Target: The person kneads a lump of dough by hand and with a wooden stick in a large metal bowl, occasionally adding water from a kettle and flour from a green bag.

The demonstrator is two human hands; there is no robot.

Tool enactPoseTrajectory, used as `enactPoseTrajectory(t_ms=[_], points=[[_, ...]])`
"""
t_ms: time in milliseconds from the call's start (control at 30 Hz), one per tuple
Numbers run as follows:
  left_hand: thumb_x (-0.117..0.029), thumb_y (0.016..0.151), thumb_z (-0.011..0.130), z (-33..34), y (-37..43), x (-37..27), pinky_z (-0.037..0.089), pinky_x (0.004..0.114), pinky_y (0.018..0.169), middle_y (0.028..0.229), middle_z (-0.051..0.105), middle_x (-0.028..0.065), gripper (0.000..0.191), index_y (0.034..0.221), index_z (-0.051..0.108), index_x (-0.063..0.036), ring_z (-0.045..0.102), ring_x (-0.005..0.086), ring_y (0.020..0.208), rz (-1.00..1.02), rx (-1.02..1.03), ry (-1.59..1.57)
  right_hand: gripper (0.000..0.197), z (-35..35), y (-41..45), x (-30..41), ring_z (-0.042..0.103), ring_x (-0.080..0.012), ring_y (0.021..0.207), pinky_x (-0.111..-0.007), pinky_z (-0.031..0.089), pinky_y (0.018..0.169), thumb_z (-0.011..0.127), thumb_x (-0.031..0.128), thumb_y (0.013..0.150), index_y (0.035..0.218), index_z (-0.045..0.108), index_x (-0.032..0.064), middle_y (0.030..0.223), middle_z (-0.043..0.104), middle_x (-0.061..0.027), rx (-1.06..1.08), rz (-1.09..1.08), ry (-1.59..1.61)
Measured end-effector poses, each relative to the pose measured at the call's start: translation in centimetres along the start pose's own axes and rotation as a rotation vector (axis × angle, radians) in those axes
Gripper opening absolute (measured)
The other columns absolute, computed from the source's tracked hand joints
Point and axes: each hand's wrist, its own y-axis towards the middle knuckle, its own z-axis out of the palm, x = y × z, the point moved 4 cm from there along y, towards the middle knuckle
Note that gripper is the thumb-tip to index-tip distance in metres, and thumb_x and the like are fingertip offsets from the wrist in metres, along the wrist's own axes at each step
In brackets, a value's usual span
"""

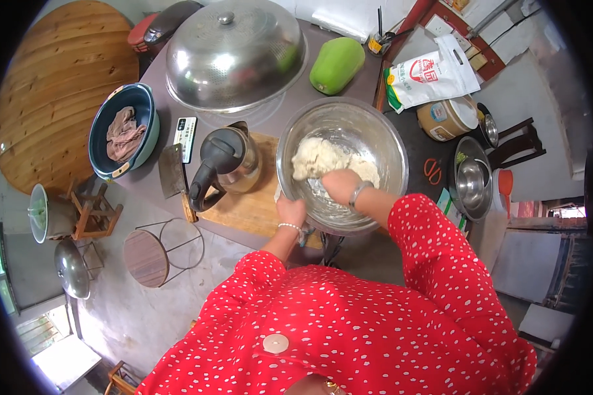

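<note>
A large stainless steel mixing bowl [393,143] sits before me, its inner wall smeared with flour paste. Inside it lies a rough, pale mass of dough [316,155], with a drier floury patch at its right. My right hand [343,185], wearing a metal bracelet, is down in the bowl with its fingers curled into the lower edge of the dough; the fingertips are hidden. With a beaded bracelet on its wrist, my left hand [291,211] grips the bowl's near left rim. Left of the bowl, a kettle [225,155] with a dark lid stands on a wooden cutting board [262,212].
A cleaver [173,170] lies left of the kettle, near a basin [150,131] holding a cloth. Behind are a domed steel lid [234,54] and a green gourd-like fruit [337,65]. A flour bag [430,74], red-handled scissors [432,171] and steel bowls [467,202] are at right.
</note>
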Motion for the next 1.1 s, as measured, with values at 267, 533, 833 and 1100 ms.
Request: enactPoseTrajectory(t_ms=[267, 533, 833, 1100], points=[[-0.001, 0.062, 0.052, 1.0, 1.5, 4.2, 0.046, 0.03, 0.059, 0.079, 0.059, 0.0151, 0.035, 0.096, 0.052, 0.0067, 0.058, 0.0227, 0.067, -0.089, 0.006, -0.194, 0.014, 2.4, -8.9, -1.1, 0.059, -0.0277, 0.072, -0.037, 0.047, 0.061, 0.047, 0.008, 0.068, 0.071, 0.06, 0.0041, 0.073, 0.06, -0.0139, 0.14, -0.02, -0.029], [-0.006, 0.067, 0.055, 0.3, -0.3, 0.6, 0.036, 0.032, 0.03, 0.061, 0.052, 0.0125, 0.023, 0.085, 0.05, 0.0075, 0.049, 0.0222, 0.038, -0.592, 0.23, -0.189, 0.012, 3.1, -7.3, -3.2, 0.059, -0.027, 0.067, -0.036, 0.047, 0.058, 0.048, 0.008, 0.067, 0.069, 0.06, 0.0059, 0.068, 0.059, -0.0126, -0.08, 0.042, -0.028], [0.002, 0.063, 0.053, -0.5, -0.6, 0.8, 0.046, 0.035, 0.046, 0.073, 0.054, 0.0149, 0.024, 0.086, 0.048, 0.0077, 0.054, 0.0244, 0.056, -0.511, 0.102, -0.385, 0.017, -1.1, -13.5, -7.2, 0.054, -0.028, 0.082, -0.036, 0.044, 0.071, 0.046, -0.002, 0.066, 0.077, 0.058, 0.0029, 0.083, 0.057, -0.0122, -1.098, 0.252, 0.383], [0.007, 0.064, 0.049, -2.8, -1.2, 1.1, 0.047, 0.034, 0.069, 0.091, 0.052, 0.0141, 0.036, 0.1, 0.044, 0.0068, 0.054, 0.0253, 0.078, -0.483, 0.119, -0.381, 0.023, 13.3, -15.5, -20.4, 0.052, -0.0299, 0.091, -0.036, 0.043, 0.078, 0.056, 0.011, 0.072, 0.094, 0.059, 0.0051, 0.094, 0.056, -0.0154, -0.451, 0.937, 0.587]])
